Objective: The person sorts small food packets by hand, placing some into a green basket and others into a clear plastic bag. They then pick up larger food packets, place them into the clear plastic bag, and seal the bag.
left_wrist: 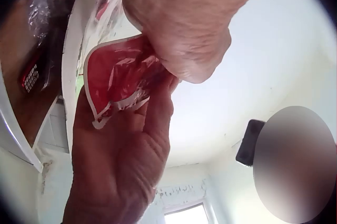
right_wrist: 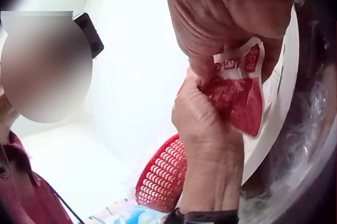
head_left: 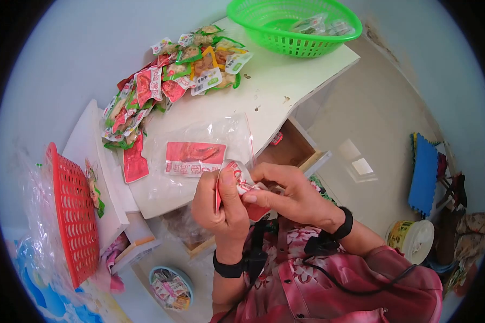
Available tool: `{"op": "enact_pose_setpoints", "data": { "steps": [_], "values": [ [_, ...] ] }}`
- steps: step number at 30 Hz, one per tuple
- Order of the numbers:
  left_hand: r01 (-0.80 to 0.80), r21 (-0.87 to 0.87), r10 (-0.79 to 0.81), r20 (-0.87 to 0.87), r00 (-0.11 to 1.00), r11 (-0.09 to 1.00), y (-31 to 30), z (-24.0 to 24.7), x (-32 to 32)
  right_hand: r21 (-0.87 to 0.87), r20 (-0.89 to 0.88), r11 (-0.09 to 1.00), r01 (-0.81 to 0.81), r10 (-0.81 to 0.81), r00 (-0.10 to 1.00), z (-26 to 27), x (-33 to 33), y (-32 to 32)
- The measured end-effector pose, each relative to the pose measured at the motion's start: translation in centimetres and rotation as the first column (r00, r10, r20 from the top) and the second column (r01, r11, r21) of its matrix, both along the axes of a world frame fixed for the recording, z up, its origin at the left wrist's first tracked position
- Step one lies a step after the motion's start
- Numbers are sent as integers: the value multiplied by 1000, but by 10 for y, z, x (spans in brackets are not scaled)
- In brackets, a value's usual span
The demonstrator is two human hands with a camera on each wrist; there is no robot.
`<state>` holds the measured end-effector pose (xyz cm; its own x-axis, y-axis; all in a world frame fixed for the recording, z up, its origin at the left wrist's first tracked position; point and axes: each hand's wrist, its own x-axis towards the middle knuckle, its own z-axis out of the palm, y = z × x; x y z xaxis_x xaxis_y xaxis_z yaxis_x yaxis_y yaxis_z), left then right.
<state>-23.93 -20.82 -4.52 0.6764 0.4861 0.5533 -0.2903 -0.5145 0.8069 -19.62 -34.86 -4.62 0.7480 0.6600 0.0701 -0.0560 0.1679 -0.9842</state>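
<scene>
In the head view, a red-and-white packet (head_left: 240, 175) is pinched between both hands above the table's front edge. The left hand (head_left: 221, 207) grips its left side, thumb up along it; the right hand (head_left: 299, 196) pinches the other side with thumb and fingers. Red film of the packet (left_wrist: 117, 71) shows between the hands in the left wrist view, and its lettered side (right_wrist: 238, 100) in the right wrist view. Just behind the hands, another red packet (head_left: 195, 156) lies on a large clear plastic bag (head_left: 229, 129). The fingers hide the middle of the held packet.
Many small food packets (head_left: 178, 72) are heaped on the white table (head_left: 275, 81). A green basket (head_left: 291, 46) stands at the back, a red basket (head_left: 75, 215) at the left. Below are open drawers (head_left: 288, 142), a blue bin (head_left: 186, 280) and a white bucket (head_left: 419, 239).
</scene>
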Motion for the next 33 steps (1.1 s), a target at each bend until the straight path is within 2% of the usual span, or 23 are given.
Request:
{"op": "enact_pose_setpoints", "data": {
  "steps": [3, 6, 7, 13, 16, 18, 21, 24, 25, 27, 29, 30, 31, 33],
  "values": [
    [-47, 105, 45, 22, 999, 993, 2, 0, -2, 22, -62, 996, 90, -89, 994, -2, -8, 9],
    [-131, 68, 119, 158, 980, 989, -5, -9, -2, 156, -214, 984, 81, -46, 976, -7, -12, 13],
    [-105, 131, 81, 178, 981, 986, -5, -8, -1, 203, -342, 975, 88, -13, 940, -2, -13, 13],
    [77, 463, -176, 174, 969, 883, 3, 21, -6, 307, -486, 946, 103, 63, 872, 6, -11, 1],
    [131, 550, -241, 133, 961, 825, 4, 27, -10, 361, -519, 931, 62, 145, 842, 11, -7, -4],
    [181, 523, -287, 129, 949, 833, 5, 26, -14, 399, -529, 916, 23, 210, 822, 2, -5, -3],
    [100, 501, -252, 246, 936, 859, 1, 12, -12, 419, -544, 908, -17, 265, 796, -5, -1, 1],
    [98, 588, -246, 177, 953, 803, 4, 12, -18, 452, -534, 889, -71, 333, 777, -8, 5, -3],
    [161, 583, -287, 131, 949, 796, 6, 9, -25, 473, -526, 877, -88, 361, 770, -10, 3, -4],
    [243, 587, -375, 112, 920, 772, 12, 3, -18, 401, -538, 908, -121, 340, 771, -15, 7, -9],
    [193, 202, -204, 37, 978, 960, 5, -10, -21, 336, -514, 932, -134, 301, 803, -24, 10, -13],
    [131, -1, -131, -29, 991, 991, -2, -12, -21, 301, -496, 948, -107, 251, 831, -18, 10, -14],
    [242, -367, -237, 60, 970, 898, -12, -2, -17, 270, -476, 960, -76, 201, 856, -9, 9, -13],
    [371, -521, -336, 164, 927, 769, -8, -1, -18, 209, -429, 977, 42, 54, 902, -6, 10, -9]
  ]
}}
